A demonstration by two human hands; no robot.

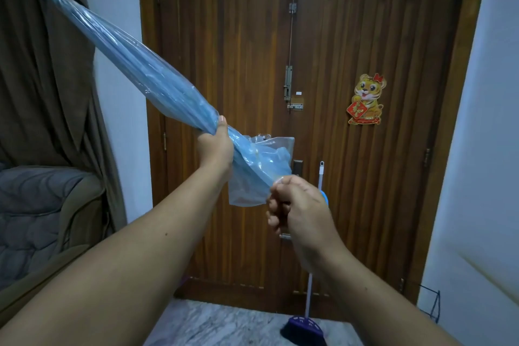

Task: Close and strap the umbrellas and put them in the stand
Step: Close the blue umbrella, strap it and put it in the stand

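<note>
A folded, clear blue umbrella (134, 64) slants from its tip at the upper left down to the middle of the view. My left hand (217, 146) grips the gathered canopy near its lower end. My right hand (297, 205) is curled round the blue handle end, which it mostly hides, and loose canopy plastic (264, 166) hangs between my hands. At the right edge near the floor stands a dark wire frame (434, 305), possibly the stand.
A wooden door (337, 50) with bolts and a tiger sticker (366, 100) fills the view ahead. A broom (307, 314) leans against it. A covered sofa (42, 213) and a brown curtain (42, 64) are at the left. White walls flank the door.
</note>
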